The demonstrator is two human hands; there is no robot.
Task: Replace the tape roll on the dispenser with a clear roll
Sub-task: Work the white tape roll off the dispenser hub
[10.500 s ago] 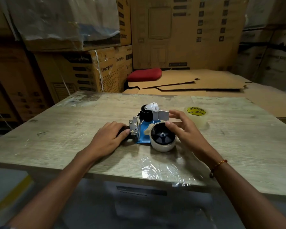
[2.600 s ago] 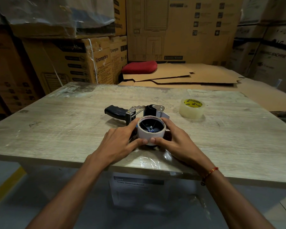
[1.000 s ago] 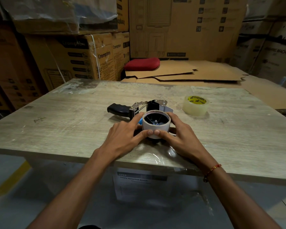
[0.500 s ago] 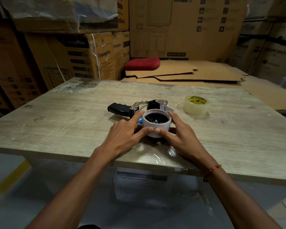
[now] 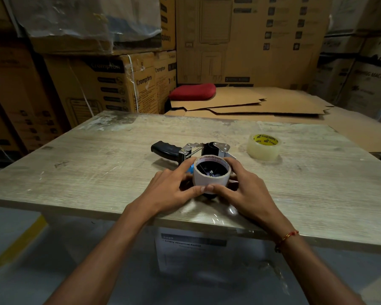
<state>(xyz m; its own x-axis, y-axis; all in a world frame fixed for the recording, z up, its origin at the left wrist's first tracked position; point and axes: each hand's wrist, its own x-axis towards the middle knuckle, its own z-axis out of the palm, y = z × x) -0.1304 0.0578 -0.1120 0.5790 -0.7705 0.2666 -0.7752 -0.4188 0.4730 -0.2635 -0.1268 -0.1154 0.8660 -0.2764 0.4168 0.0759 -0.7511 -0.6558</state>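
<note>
A tape dispenser with a black handle and metal front lies on its side on the wooden table. A white, nearly used-up tape roll sits partly raised on the dispenser's black hub. My left hand grips the roll from the left and my right hand from the right, thumbs meeting on its near side. A clear tape roll with a yellow label inside stands apart at the back right of the table.
Stacked cardboard boxes wall in the back and left. Flattened cardboard sheets and a red cushion lie behind the table. A labelled box stands under the table's near edge.
Both hands have stayed on the white roll over the last second; the roll sits slightly higher on the hub. Ten seconds ago the left hand held the handle.
</note>
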